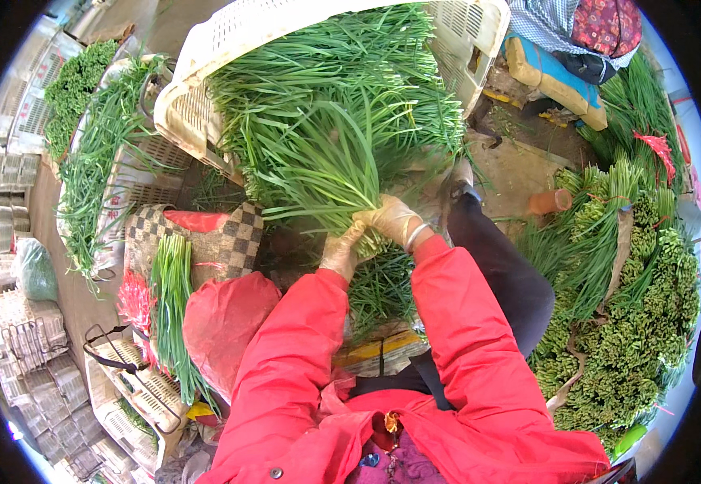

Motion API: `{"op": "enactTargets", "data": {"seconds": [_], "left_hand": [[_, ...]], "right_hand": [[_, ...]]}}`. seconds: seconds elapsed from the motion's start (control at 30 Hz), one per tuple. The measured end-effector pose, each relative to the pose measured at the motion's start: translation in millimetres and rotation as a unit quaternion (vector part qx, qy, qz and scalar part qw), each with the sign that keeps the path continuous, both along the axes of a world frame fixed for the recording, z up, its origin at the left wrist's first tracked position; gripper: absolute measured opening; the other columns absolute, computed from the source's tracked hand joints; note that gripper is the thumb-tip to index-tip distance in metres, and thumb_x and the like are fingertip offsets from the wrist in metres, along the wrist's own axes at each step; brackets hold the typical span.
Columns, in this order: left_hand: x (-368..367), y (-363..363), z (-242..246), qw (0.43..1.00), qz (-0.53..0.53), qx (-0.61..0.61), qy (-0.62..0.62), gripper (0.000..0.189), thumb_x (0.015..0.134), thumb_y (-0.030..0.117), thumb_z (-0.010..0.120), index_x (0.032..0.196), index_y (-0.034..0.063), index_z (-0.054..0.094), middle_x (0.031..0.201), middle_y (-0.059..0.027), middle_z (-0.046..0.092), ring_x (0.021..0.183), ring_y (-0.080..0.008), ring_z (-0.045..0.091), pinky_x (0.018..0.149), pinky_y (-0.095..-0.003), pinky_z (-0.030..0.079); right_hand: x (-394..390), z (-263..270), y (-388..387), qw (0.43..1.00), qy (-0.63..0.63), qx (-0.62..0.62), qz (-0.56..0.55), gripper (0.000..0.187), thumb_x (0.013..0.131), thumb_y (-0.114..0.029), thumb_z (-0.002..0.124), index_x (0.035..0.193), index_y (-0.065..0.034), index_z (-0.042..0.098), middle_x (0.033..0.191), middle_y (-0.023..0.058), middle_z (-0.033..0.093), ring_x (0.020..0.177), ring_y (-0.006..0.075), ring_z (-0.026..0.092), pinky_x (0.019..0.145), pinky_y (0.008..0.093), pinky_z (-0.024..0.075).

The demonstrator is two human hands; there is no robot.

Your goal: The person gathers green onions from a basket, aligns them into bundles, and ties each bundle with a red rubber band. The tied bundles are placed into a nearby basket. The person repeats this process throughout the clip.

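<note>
My left hand (340, 253), in a thin pale glove, is closed around the lower stems of a bunch of green chives (332, 181). From the other side my gloved right hand (394, 221) grips the same bunch; a light band circles that wrist. The leaves fan up and away from me, and the cut stem ends show below my hands. Beyond the bunch, a white plastic crate (188, 109) lies tipped towards me, filled with more chives (338, 66). Loose green leaves (380, 290) lie below my hands, between my legs.
To the left, a tied chive bundle (172, 290) rests beside red plastic ties (136, 299) and a checkered cloth (229, 242). Stacked bundles (616, 357) fill the right side. An orange-brown cylinder (550, 202) lies near my right leg (495, 272). Another crate (114, 199) stands at left.
</note>
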State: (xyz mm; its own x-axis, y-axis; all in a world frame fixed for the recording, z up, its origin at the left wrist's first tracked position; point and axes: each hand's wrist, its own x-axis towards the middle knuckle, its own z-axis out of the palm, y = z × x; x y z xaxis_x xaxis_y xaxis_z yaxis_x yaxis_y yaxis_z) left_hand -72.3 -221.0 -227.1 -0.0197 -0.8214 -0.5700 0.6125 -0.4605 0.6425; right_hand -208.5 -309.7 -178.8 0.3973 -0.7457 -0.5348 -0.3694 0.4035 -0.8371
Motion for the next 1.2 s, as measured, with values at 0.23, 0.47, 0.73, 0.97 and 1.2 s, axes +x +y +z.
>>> {"op": "enactTargets", "data": {"seconds": [0.23,0.47,0.73,0.97,1.2], "left_hand": [[14,-10,-13,0.965,0.089,0.213,-0.123,0.018,0.079,0.008,0.068,0.094,-0.0014,0.067,0.107,-0.0159,0.063,0.086,-0.0293,0.065,0.071,-0.0507,0.058],[24,-10,-66,0.957,0.042,0.174,-0.229,0.029,0.079,0.009,0.071,0.102,-0.0021,0.057,0.113,-0.019,0.062,0.093,-0.029,0.064,0.061,-0.0424,0.061],[19,-13,12,0.692,-0.573,0.162,-0.407,0.095,0.078,0.076,0.053,0.104,-0.0146,0.061,0.082,-0.0242,0.069,0.061,-0.0322,0.068,0.063,-0.0419,0.056],[-34,-17,4,0.937,-0.345,0.053,0.016,0.101,0.077,0.075,0.057,0.139,-0.0034,0.039,0.135,-0.025,0.049,0.122,-0.0335,0.052,0.101,-0.0445,0.043],[-77,-60,-27,0.966,0.005,-0.088,0.244,0.103,0.07,0.08,0.053,0.144,0.013,0.032,0.145,-0.0065,0.04,0.131,-0.0269,0.041,0.108,-0.0471,0.035]], "right_hand": [[-21,11,-30,0.997,-0.02,0.064,-0.045,0.036,0.076,-0.014,0.074,0.105,0.0012,0.057,0.083,0.0083,0.063,0.061,0.0171,0.06,0.053,0.032,0.0533],[-56,71,-76,0.996,-0.043,-0.022,-0.077,0.038,0.077,-0.013,0.076,0.107,0.0025,0.058,0.079,0.0074,0.062,0.052,0.0155,0.057,0.044,0.0292,0.0493],[-70,-7,-81,0.989,0.116,-0.085,-0.022,0.038,0.075,-0.019,0.077,0.104,0.0013,0.062,0.083,0.0094,0.065,0.064,0.0177,0.062,0.053,0.0315,0.051],[-73,21,-85,0.998,0.058,-0.015,-0.028,0.035,0.076,-0.016,0.074,0.102,0.0028,0.061,0.081,0.0088,0.064,0.061,0.0174,0.061,0.052,0.032,0.0524],[-58,43,-58,0.987,0.148,-0.037,0.046,0.056,0.069,-0.033,0.078,0.106,0.0053,0.063,0.093,0.0172,0.069,0.085,0.0274,0.065,0.077,0.0354,0.0514]]}}
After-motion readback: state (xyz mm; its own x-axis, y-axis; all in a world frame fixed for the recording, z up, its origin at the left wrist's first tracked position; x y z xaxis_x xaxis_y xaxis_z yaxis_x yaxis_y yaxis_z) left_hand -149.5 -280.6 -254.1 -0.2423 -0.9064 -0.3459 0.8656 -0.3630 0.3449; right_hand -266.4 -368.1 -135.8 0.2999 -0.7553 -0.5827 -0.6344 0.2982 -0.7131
